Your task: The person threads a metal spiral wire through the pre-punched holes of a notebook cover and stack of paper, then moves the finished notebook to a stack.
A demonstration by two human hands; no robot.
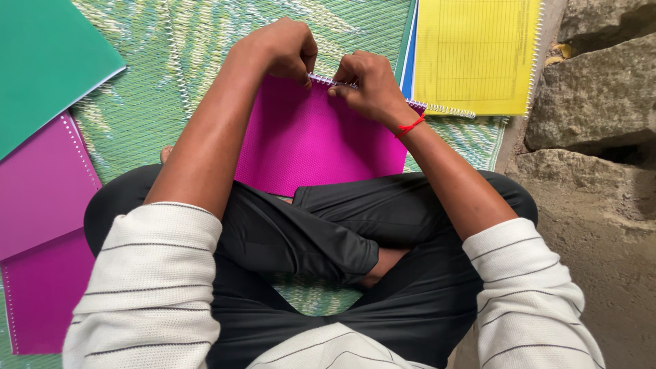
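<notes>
Left hand [283, 48]: fingers curled, pinching the white spiral binding [383, 94] at the top edge of a magenta notebook [311, 137]. Right hand [369, 85]: likewise closed on the same binding, just beside the left, with a red thread [411, 126] at its wrist. The notebook lies directly below both hands, its near edge resting on the crossed legs in black trousers [328, 239]. Beyond the right hand lies a yellow notebook [475, 55]. Well out past the left forearm lie a green folder [41, 61] and a purple notebook [37, 239]. All rest on a green woven mat [137, 109].
</notes>
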